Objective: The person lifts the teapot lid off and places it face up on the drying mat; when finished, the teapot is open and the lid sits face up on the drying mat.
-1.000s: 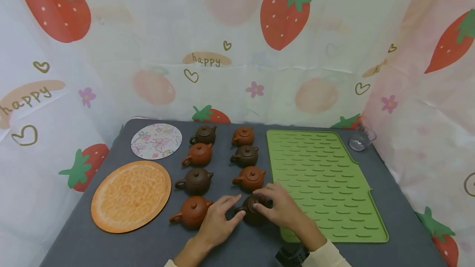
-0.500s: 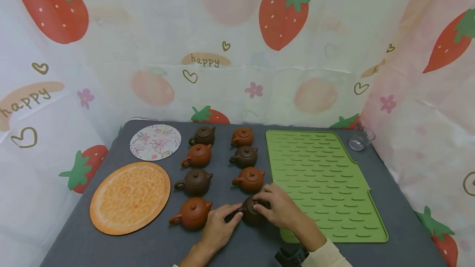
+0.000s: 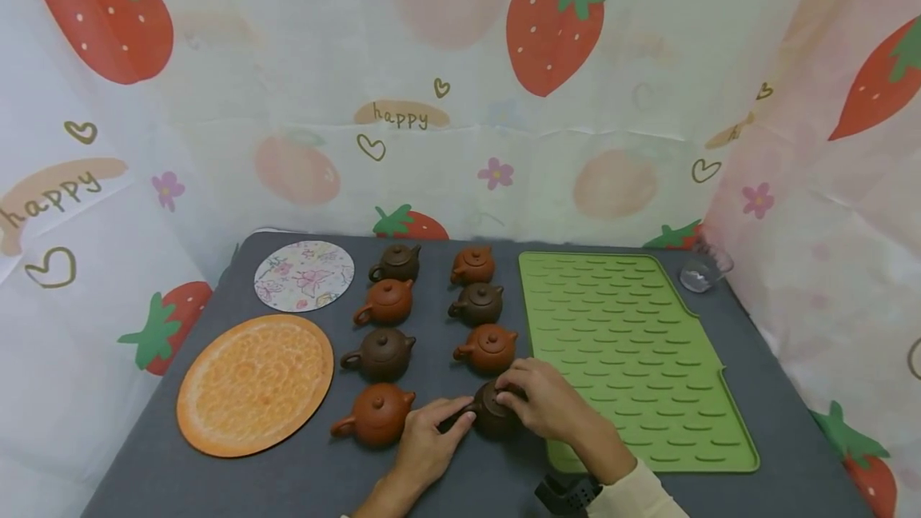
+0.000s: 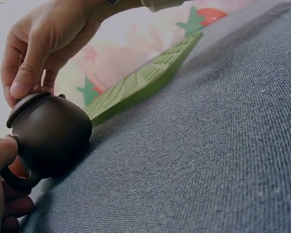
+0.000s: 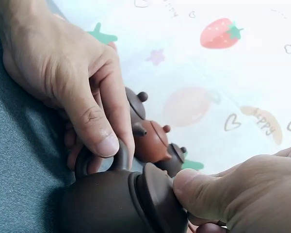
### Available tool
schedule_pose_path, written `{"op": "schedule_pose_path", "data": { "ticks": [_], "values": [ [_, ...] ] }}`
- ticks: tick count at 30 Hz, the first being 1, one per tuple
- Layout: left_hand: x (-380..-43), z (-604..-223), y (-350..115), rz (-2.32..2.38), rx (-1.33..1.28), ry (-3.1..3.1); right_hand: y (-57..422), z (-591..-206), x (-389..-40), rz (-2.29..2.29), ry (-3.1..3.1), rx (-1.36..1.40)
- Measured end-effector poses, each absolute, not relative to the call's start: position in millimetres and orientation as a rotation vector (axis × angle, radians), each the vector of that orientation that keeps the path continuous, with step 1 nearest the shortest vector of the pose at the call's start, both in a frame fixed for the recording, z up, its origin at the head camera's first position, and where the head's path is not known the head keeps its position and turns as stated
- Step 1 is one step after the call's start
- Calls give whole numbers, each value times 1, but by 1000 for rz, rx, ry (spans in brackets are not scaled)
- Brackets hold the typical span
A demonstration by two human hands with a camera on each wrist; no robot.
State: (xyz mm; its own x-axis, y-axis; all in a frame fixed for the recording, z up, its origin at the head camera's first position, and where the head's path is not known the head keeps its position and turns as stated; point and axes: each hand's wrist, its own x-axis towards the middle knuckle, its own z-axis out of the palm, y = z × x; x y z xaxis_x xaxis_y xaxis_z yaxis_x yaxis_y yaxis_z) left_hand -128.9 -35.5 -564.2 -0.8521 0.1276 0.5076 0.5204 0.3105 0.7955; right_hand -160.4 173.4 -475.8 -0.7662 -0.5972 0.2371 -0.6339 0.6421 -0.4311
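A dark brown teapot (image 3: 496,416) stands at the near end of the right-hand row of teapots. My left hand (image 3: 426,442) pinches its handle (image 4: 23,182) between thumb and fingers from the left. From above, my right hand (image 3: 552,402) grips the lid (image 5: 159,200) by its top; thumb and fingertips hide the knob. In the right wrist view the lid sits at the pot's mouth, its edge standing out from the rim. A reddish-brown teapot (image 3: 377,416) is just left of my left hand, and another reddish-brown teapot (image 3: 489,348) lies behind my right hand.
More dark and reddish-brown teapots run back in two rows, such as a dark teapot (image 3: 381,353). On the left lie an orange round mat (image 3: 255,386) and a floral round mat (image 3: 305,276). A green ribbed mat (image 3: 633,358) covers the right, with a glass pitcher (image 3: 701,272) beyond it.
My left hand has moved right from beside the teapot and now pinches its handle. My right hand stays over the lid, with its thumb and fingers drawn closer together.
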Motion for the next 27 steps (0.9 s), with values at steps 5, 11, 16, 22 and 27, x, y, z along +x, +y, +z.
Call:
{"op": "schedule_pose_path", "data": {
  "ticks": [5,11,16,22,27],
  "values": [
    [-128,-564,-36,-1563,-577,-2240,176,-478,-161,869,-2762,1006],
    [-128,-564,-36,-1594,-577,-2241,183,-484,-161,1124,-2698,928],
    [-128,-565,-36,-1603,-574,-2228,187,-489,-160,1260,-2665,845],
    [-129,-565,-35,-1590,-544,-2236,190,-493,-158,1528,-2614,732],
    [-128,-564,-36,-1597,-538,-2253,193,-491,-153,1874,-2534,591]
  ]
}}
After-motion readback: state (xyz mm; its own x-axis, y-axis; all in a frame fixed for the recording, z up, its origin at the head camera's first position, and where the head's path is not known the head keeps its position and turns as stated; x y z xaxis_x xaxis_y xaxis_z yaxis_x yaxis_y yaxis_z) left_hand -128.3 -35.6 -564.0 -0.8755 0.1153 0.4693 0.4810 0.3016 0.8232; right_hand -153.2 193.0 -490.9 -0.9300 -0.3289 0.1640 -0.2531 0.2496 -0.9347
